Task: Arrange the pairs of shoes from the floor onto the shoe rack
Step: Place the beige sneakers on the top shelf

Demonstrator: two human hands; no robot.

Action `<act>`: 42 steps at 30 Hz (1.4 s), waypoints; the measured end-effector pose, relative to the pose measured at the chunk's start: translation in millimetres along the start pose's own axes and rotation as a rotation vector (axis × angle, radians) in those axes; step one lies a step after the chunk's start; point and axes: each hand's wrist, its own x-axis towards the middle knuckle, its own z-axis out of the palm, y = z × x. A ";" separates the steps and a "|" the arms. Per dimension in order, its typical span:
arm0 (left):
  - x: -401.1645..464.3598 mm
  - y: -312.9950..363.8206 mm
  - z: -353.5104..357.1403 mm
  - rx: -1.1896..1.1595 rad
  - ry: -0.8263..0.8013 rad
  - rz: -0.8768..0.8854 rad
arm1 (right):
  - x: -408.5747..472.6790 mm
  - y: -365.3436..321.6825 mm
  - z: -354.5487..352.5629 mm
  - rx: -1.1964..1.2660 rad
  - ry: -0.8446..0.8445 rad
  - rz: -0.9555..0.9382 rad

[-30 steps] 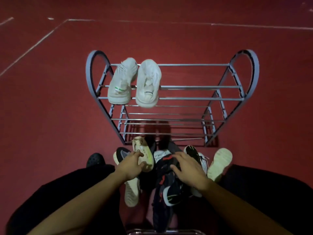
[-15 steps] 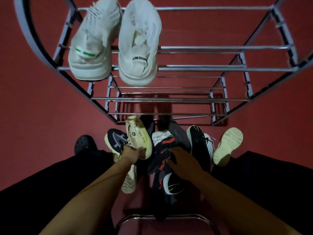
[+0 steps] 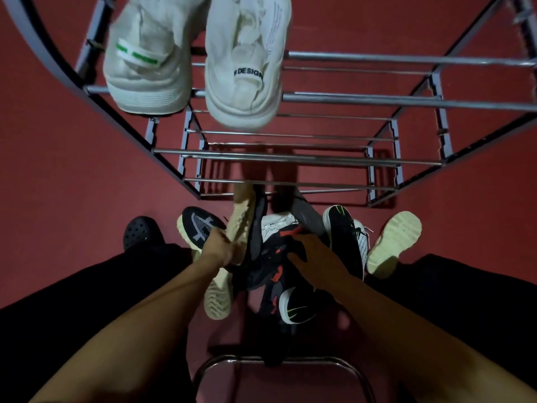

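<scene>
A metal shoe rack stands on the red floor, seen from above, its rails running left to right. On its top rails at the far left sits a pair of white sneakers: the left one carries a green-marked tab, the right one a tab reading DESIGN. They lie side by side, heels overhanging the near rail.

Just near the foot of the rack, a heap of shoes lies on the floor between the person's knees. The left hand has its fingers curled round a dark shoe with a cream sole, which is tipped on its side so the sole faces left. Beside it to the left lies a dark mesh sneaker. The right hand rests on a black shoe with red marks in the middle of the heap, fingers bent over it; whether they actually grip it cannot be told. To the right lies a black shoe with a green mark, then a pale sole turned upward.

A black clog shows at the left. A curved chrome tube crosses the near edge.
</scene>
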 end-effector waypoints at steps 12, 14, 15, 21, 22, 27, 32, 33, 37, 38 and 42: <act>-58.4 47.8 -56.4 0.258 -0.287 0.636 | -6.9 8.4 -14.0 -0.188 0.209 -0.229; -59.4 55.4 -54.5 0.245 -0.345 0.633 | -11.2 16.1 -17.3 -0.117 0.238 -0.205; -62.8 61.9 -53.5 0.257 -0.371 0.628 | -14.3 16.9 -20.8 -0.085 0.282 -0.203; -80.5 108.3 -35.3 0.335 -0.515 0.683 | -10.8 37.5 -34.4 0.001 0.503 -0.128; -81.0 112.7 -29.5 0.322 -0.551 0.665 | -8.0 42.7 -35.9 -0.043 0.415 -0.122; -78.5 115.4 -6.3 0.111 -0.462 0.604 | -6.9 53.7 -45.5 0.200 -0.047 0.091; -81.6 94.8 30.2 -0.385 -0.446 0.253 | 0.8 66.3 -48.9 0.421 0.192 0.165; -85.4 94.0 43.8 -0.396 -0.475 0.209 | 2.4 67.4 -49.7 0.450 0.219 0.188; -80.9 102.5 93.8 -0.534 -0.425 0.091 | 1.5 81.0 -53.1 0.720 0.167 0.221; -77.9 105.8 101.5 -0.540 -0.419 0.070 | -0.1 89.4 -55.2 0.752 0.131 0.233; -67.4 110.3 128.1 -0.390 -0.360 0.100 | 10.6 138.0 -62.0 0.923 0.219 0.426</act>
